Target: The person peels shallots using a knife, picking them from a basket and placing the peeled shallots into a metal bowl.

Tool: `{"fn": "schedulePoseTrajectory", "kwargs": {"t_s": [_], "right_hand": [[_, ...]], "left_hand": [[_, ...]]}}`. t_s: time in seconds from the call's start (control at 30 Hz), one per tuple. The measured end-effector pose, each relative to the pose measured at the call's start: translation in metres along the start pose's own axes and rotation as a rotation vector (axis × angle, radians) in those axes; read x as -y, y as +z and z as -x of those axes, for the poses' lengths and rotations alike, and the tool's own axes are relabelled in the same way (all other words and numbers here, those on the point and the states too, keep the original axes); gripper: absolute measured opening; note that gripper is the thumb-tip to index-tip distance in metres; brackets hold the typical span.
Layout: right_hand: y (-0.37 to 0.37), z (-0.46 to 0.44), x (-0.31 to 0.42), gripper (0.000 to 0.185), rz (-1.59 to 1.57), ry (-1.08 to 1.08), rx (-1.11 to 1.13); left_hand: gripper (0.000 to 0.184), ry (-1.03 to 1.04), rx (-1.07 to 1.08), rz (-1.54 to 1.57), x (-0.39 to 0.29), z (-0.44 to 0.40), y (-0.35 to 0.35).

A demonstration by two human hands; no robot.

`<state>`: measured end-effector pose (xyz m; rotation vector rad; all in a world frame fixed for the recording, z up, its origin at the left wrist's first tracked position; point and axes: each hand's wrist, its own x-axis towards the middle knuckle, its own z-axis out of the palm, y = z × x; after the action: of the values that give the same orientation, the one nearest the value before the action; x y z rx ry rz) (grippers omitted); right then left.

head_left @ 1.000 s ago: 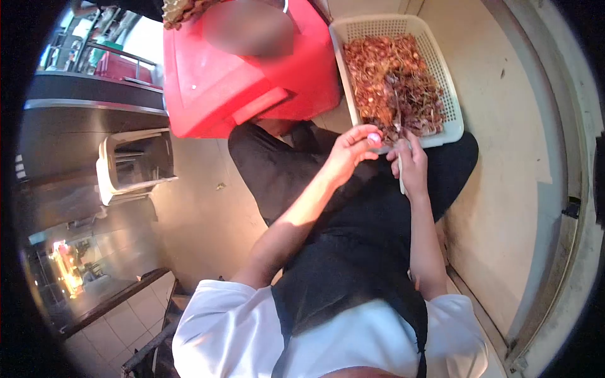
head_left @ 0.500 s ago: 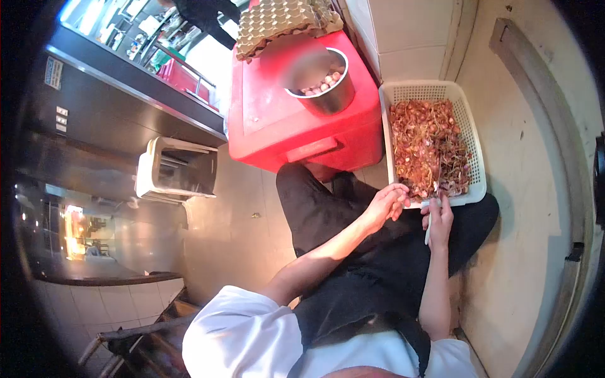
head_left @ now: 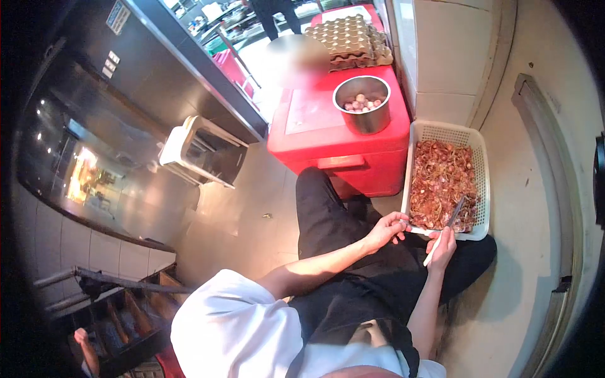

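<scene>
My right hand is closed around the white handle of a knife, whose blade points up over the basket. At the basket's near edge, my left hand has its fingers curled together; whatever they hold, if anything, is too small to make out. The white plastic basket rests against my lap, filled with reddish-brown shallots and loose dry skins. On the red cooler box, a metal pot contains several pale pink, peeled-looking shallots.
Egg trays are stacked behind the pot on the red cooler box. A white stool stands on the left. The wall runs close on my right. Another person's hand shows at lower left, and a person's dark-clothed legs at the back.
The view has shifted, so the basket, cooler and pot appear lower and farther right. The knife blade now tilts up to the right, showing more clearly. Both hands stay near the basket's edge.
</scene>
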<state>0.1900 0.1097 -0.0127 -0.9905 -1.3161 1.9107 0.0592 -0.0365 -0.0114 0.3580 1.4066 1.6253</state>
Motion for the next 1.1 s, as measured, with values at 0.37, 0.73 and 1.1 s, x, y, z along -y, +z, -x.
{"fn": "schedulePoseTrajectory", "kwargs": {"t_s": [0.37,0.73,1.1], "right_hand": [[-0.007,-0.002,0.006,0.017,-0.115,0.02,0.053],[-0.006,-0.002,0.0,0.025,-0.136,0.033,0.013],[-0.033,0.007,0.023,0.036,-0.038,-0.05,-0.073]], "left_hand": [[0.035,-0.002,-0.074,-0.027,0.026,0.005,-0.02],[0.025,0.069,0.066,-0.1,-0.001,0.007,0.009],[0.04,-0.084,0.459,-0.235,-0.054,-0.064,0.033]]}}
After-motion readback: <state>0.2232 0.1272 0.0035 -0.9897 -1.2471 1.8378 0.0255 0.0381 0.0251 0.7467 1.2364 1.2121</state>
